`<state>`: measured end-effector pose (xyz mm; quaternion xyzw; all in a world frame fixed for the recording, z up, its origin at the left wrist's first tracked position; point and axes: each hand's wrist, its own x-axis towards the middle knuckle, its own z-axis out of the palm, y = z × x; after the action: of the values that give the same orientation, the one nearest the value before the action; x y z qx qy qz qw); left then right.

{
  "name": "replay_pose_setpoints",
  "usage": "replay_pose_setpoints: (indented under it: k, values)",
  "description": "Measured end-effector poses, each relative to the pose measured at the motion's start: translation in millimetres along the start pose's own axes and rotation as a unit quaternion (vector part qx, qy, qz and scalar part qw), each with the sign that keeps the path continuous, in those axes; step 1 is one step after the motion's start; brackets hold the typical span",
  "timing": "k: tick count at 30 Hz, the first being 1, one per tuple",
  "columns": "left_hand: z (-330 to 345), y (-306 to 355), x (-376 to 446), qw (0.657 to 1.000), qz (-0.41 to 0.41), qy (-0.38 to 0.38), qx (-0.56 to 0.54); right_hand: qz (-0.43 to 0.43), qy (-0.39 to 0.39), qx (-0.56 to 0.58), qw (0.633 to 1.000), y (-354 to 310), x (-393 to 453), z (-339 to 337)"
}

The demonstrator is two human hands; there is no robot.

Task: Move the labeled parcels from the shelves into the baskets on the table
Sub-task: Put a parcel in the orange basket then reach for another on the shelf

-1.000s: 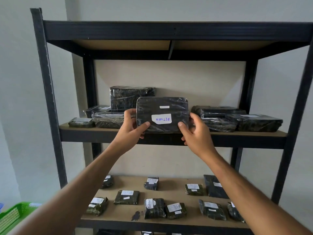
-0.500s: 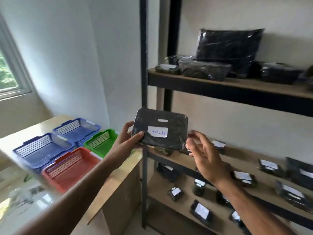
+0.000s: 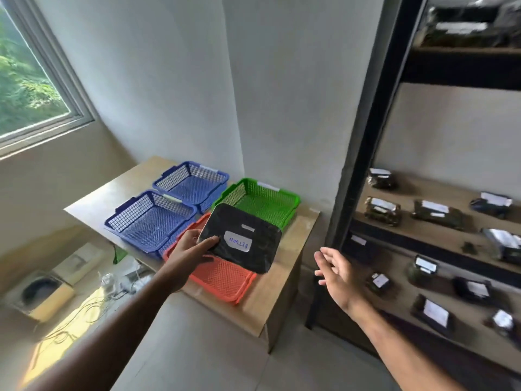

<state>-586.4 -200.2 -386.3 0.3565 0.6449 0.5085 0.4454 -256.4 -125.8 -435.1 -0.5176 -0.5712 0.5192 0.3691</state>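
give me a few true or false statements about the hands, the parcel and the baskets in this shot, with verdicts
1. The left hand holds the black parcel by its edge. True.
2. The right hand also grips the parcel. False: it is open, apart from the parcel, near the shelf unit.
3. Four baskets sit on the table. True: two blue, one green basket, one red basket.
4. The parcel lies flat inside the green basket. False: it is held in the air, in front of the red and green baskets.
5. The parcel has no label. False: a white handwritten label shows on it.
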Motion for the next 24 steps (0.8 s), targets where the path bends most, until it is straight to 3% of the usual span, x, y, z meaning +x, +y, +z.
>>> replay_pose_setpoints:
  k: [5, 15, 24]
  values:
    - [-50.0, -21.6, 59.8, 0.999, -0.035, -0.007, 0.034, 0.074, 0.015, -0.015, 0.997, 30.8, 23.6, 68.6]
    - [-55.3, -62.2, 190.9, 0.992, -0.088, -0.051, 0.072, 0.228, 0.007, -0.090, 0.969, 78.1, 99.9, 188.3]
    - [-45.5, -125.8, 254.4, 0.966, -0.153, -0.105, 0.180, 0.264, 0.017, -0.183, 0.947, 112.3, 120.3, 241.7]
